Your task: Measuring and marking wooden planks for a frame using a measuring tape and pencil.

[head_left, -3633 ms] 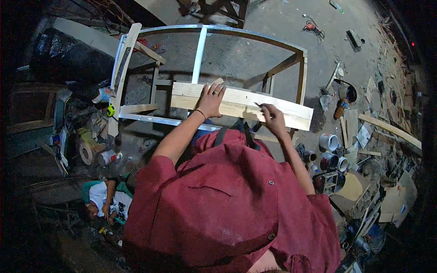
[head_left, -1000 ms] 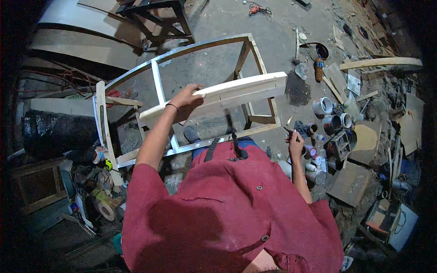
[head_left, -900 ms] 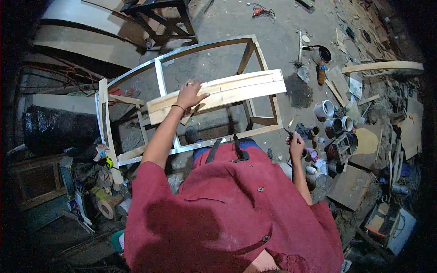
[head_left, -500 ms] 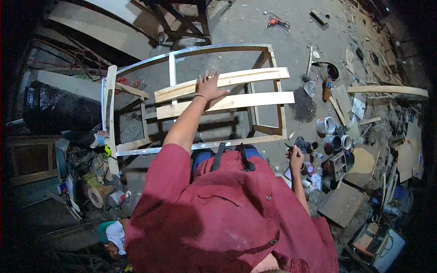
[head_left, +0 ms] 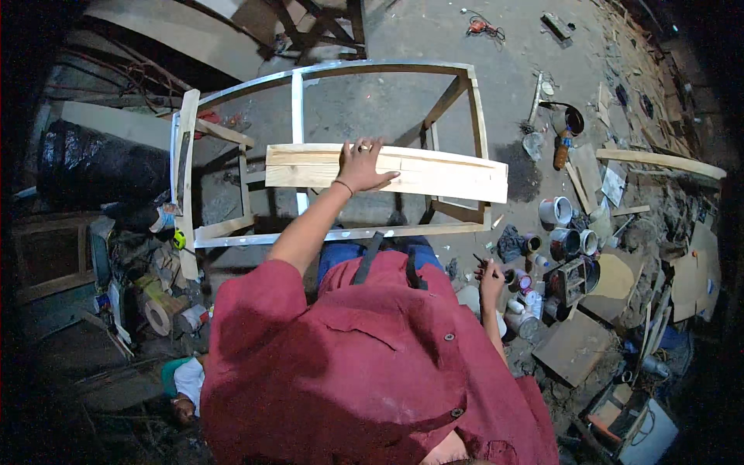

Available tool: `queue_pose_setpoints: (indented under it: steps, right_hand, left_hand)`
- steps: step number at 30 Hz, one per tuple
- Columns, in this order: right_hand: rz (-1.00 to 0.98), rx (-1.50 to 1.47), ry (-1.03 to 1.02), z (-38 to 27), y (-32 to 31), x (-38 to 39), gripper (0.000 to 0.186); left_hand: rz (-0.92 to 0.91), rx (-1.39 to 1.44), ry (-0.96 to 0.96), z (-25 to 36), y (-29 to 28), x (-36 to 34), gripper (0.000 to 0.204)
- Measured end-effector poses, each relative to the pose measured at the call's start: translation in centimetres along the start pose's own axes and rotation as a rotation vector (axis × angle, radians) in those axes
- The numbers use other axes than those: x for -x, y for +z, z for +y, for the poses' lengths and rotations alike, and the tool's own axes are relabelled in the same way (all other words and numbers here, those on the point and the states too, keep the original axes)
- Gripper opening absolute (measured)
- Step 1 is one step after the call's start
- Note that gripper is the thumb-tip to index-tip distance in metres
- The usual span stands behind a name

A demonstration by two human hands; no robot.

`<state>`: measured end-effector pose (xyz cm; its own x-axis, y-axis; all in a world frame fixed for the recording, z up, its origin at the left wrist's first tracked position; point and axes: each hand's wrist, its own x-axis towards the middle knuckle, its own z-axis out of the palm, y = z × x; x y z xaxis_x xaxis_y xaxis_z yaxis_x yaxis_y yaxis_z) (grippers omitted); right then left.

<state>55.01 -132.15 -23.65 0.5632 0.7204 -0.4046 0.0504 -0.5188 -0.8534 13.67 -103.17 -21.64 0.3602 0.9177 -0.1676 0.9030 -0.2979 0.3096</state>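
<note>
Two pale wooden boards lie edge to edge across an open wooden frame (head_left: 297, 108): a far board (head_left: 449, 160) and a near board (head_left: 457, 186). My left hand (head_left: 359, 167) rests over both boards near their middle, fingers spread toward the far edge and thumb out to the right. Off to the right, away from the boards, my right hand (head_left: 490, 280) is closed on a thin dark pencil-like stick (head_left: 477, 257). Its exact kind is too small to make out.
A narrow plank (head_left: 186, 155) leans upright along the frame's left end, with a yellow-green tape measure (head_left: 180, 239) beside it. Paint cans (head_left: 555, 211), a bottle (head_left: 562, 151) and scrap wood crowd the floor at right. Another person (head_left: 190, 380) is at lower left.
The far board has come toward me, closing the gap to the near board. My left hand has moved nearer with it. The right hand still holds the dark stick.
</note>
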Motion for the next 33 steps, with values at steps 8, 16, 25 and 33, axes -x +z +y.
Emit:
queue_pose_setpoints:
  steps: [8, 16, 25, 33]
  right_hand:
    - [-0.033, 0.071, -0.129, -0.9, 4.6, -0.1, 0.027]
    - [-0.074, 0.072, -0.147, -3.3, 15.5, 2.9, 0.028]
    - [-0.239, 0.179, -0.288, -9.4, 23.8, 8.6, 0.042]
    - [-0.005, 0.098, -0.236, -9.8, 25.0, 11.9, 0.051]
  left_hand:
    - [0.587, 0.519, -0.365, -7.2, 0.6, 15.3, 0.075]
    - [0.97, 0.408, -1.178, -32.1, -1.9, 36.8, 0.087]
    - [0.949, 0.407, -1.283, -52.1, 0.6, 44.3, 0.102]
    - [0.651, 0.138, -1.334, -53.4, 0.4, 46.8, 0.057]
